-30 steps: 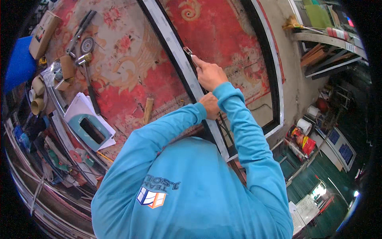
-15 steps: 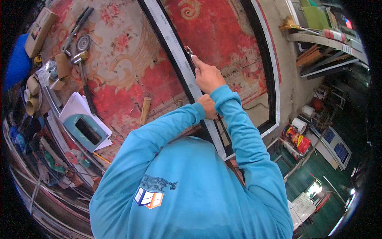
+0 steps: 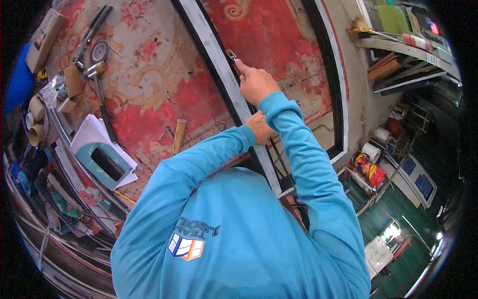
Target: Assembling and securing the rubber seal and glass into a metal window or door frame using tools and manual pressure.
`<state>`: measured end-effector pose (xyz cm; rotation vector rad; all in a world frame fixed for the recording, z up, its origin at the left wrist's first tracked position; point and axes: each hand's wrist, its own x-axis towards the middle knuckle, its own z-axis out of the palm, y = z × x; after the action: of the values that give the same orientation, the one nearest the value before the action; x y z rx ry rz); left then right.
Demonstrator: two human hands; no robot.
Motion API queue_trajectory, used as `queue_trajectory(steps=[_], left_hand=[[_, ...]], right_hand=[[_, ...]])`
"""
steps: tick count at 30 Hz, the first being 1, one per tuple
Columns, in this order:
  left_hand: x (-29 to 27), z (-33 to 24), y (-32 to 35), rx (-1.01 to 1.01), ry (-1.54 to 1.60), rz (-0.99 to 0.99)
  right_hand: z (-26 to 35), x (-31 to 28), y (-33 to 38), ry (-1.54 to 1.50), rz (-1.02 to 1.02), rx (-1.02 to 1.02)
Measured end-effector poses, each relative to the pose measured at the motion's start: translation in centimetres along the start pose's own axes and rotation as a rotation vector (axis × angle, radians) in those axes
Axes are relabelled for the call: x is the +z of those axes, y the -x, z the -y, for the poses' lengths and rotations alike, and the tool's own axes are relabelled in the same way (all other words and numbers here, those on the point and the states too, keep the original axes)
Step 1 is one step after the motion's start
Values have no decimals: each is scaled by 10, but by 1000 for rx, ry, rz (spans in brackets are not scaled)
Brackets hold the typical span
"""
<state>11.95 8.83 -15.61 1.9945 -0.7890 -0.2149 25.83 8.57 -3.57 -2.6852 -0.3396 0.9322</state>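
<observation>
A large window or door frame (image 3: 219,60), black with white protective film, lies on the red floral surface. Over its inner edge, my right hand (image 3: 258,85) is closed on a small metal-tipped hand tool (image 3: 231,55), the index finger stretched toward the tip. Most of the tool is hidden in the palm, and its kind is unclear. Nearer to me, my left hand (image 3: 260,127) rests at the same frame bar, partly under my right sleeve. Its fingers are hidden. Thin dark strips (image 3: 280,158) run inside the frame below it.
To the left lie a hammer (image 3: 102,97), a grinding disc (image 3: 99,51), papers with a dark phone (image 3: 107,163) and a wooden stick (image 3: 179,135). A brush (image 3: 359,26) and a shelf (image 3: 408,50) stand at the far right. Solar-like panels (image 3: 419,182) lean at right.
My right hand and the tool have shifted slightly farther away along the frame bar. My left hand stays by the bar, with only a slight shift. The whole view has moved a little.
</observation>
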Motion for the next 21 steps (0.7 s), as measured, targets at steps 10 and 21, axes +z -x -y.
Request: queue_trajectory(steps=[10,21], left_hand=[[1,1,2,97,-117,-71],[4,8,-1,-89,-60,302]], right_hand=[[14,-10,10,116,94,70],[-6,3,28,91,21,-17]])
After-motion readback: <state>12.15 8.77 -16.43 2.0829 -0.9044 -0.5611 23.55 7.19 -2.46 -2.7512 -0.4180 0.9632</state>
